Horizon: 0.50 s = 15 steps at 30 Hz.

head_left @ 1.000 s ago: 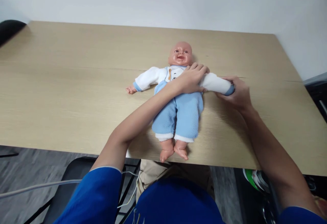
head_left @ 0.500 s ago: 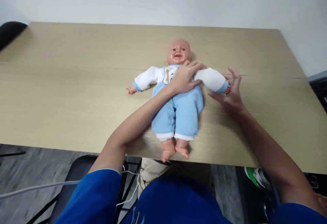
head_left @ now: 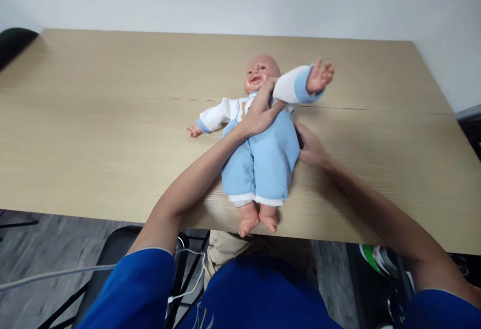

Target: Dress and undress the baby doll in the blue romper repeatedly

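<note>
A baby doll [head_left: 263,163] in a white top and light blue trousers lies on its back on the wooden table [head_left: 112,118], feet at the near edge. My left hand [head_left: 259,111] is closed round the upper part of the doll's arm on the right side, and that arm sticks up with its bare hand in the air. My right hand [head_left: 310,148] lies against the doll's right side at waist height. Its fingers are tucked under the doll and hidden.
A white wall runs behind the table. A dark chair back [head_left: 13,41] shows at the far left corner. Below the near edge are a black chair frame [head_left: 108,249], a white cable [head_left: 56,271] and green-and-white items [head_left: 370,261] on the floor.
My right hand let go of the doll's sleeve cuff and moved down to the doll's side. My left hand raised the doll's arm off the table.
</note>
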### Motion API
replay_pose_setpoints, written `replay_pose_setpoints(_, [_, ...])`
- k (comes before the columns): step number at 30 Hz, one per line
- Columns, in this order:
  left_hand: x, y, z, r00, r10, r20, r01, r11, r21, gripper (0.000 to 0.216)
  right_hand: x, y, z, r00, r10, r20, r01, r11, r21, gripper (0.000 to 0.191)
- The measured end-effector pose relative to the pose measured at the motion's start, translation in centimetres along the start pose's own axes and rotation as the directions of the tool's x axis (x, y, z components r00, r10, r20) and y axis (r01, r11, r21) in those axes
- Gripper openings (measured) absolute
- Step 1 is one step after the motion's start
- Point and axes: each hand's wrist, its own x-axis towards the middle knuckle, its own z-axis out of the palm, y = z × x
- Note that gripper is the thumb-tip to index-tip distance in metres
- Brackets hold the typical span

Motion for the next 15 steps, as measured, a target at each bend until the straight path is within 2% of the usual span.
replay_pose_setpoints(2, [-0.3,-0.4,-0.7,0.997,-0.053,-0.059,0.05,0.997,-0.06,0.098,1.0,-0.6,1.4,0.997,0.066,-0.031,-0.06,0.983,0.171,0.073])
replay_pose_setpoints(4, [-0.7,-0.8,-1.4,0.986,-0.129,-0.11,0.115,0.985,-0.127,0.103,2.2,-1.3,2.5,0.992,0.092,-0.084,-0.065,0.959,0.276,0.07])
replay_pose_setpoints(9, [-1.2,-0.5,-3.3,0.944,-0.284,-0.165,0.243,0.942,-0.231,0.122,5.6,-3.1,5.4,0.975,0.119,-0.188,-0.047,0.936,0.349,0.06])
replay_pose_setpoints(12, [-1.5,0.6,-4.8,0.885,-0.408,-0.226,0.336,0.894,-0.298,0.139,7.4,-4.2,7.1,0.972,0.086,-0.22,0.004,0.926,0.377,0.062])
replay_pose_setpoints(14, [-1.6,1.3,-5.9,0.846,-0.476,-0.24,0.406,0.867,-0.289,0.154,8.2,-4.7,7.9,0.971,0.056,-0.23,0.034,0.928,0.372,0.069])
replay_pose_setpoints(15, [-1.6,1.7,-6.5,0.847,-0.49,-0.206,0.446,0.866,-0.225,0.162,8.4,-4.8,8.2,0.973,0.054,-0.226,0.036,0.926,0.375,0.071])
